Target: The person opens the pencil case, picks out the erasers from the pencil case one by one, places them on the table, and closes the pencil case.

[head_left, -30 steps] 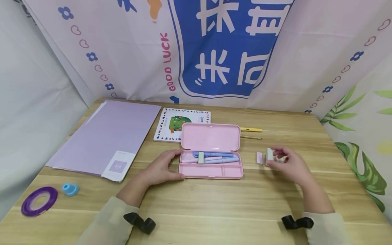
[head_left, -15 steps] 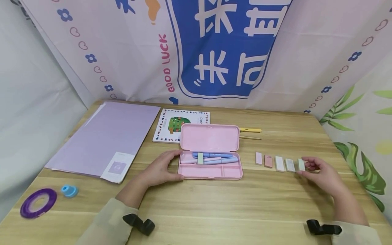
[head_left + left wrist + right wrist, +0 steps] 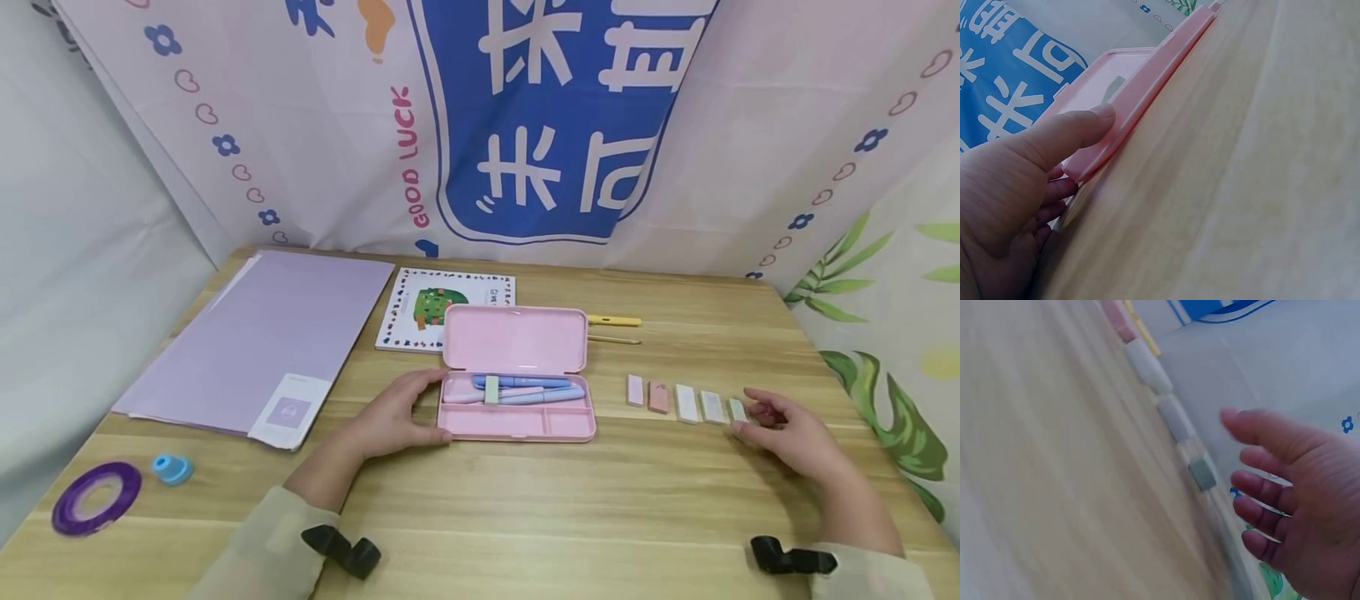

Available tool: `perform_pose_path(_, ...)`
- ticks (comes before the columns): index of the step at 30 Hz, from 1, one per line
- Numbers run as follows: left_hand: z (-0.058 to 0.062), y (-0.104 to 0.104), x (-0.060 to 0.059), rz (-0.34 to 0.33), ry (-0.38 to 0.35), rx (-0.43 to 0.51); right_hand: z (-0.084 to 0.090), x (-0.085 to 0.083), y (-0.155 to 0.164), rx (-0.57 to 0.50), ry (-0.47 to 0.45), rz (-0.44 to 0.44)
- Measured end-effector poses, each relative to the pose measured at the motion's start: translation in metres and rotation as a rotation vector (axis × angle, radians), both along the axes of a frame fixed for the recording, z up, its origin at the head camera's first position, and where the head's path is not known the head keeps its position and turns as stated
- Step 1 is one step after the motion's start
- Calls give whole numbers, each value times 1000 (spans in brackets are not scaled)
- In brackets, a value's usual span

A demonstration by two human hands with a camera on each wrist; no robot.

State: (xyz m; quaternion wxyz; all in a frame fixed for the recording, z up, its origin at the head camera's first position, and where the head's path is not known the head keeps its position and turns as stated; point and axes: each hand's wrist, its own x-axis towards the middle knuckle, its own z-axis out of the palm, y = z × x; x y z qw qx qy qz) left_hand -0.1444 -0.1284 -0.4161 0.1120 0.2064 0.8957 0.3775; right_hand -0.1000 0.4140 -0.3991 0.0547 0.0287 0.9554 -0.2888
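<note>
The open pink pencil case [image 3: 491, 419] is gripped at its left end by my left hand [image 3: 397, 414]; in the left wrist view the thumb [image 3: 1094, 124] lies against the front wall. Inside, blue and pink pens [image 3: 543, 394] fill the back compartment, with a pale green eraser [image 3: 492, 389] across them. To the right runs a row of erasers: light pink [image 3: 635, 390], salmon [image 3: 658, 397], white [image 3: 686, 403], greyish white [image 3: 712, 407] and green [image 3: 738, 410]. Beside the green one is my right hand [image 3: 795, 435], its loosely bent fingers apart from the eraser in the right wrist view.
Behind the case lie a booklet [image 3: 397, 321] with a green picture, a yellow pen [image 3: 617, 320] and a thin gold stick [image 3: 617, 339]. A lilac folder [image 3: 277, 333] covers the back left. Nearer are a purple tape roll [image 3: 64, 510] and a small blue cone-shaped piece [image 3: 172, 469].
My right hand has moved right along the eraser row, set the green eraser down at the right end and let go of it. The left hand stays on the pencil case.
</note>
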Motion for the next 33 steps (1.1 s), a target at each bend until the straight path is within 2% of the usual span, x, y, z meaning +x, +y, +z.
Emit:
perform_pose_path(6,1,1,0,7,-1,-1,11,-1,-26,-80,129,-77)
perform_pose_path(10,0,0,0,5,4,-1,15,-11,-59,-120,200,-25)
perform_pose_path(13,-1,0,0,0,7,-1,17,-20,-85,-151,220,29)
perform_pose_path(17,-1,0,0,-1,7,6,18,-29,-119,-190,205,70)
perform_pose_path(24,-1,0,0,2,5,5,7,-44,-184,-235,199,225)
perform_pose_path(28,-2,-1,0,3,1,5,5,-48,-220,-227,184,316)
perform_pose_path(33,-2,0,0,3,-2,-1,2,-52,-254,-209,147,376)
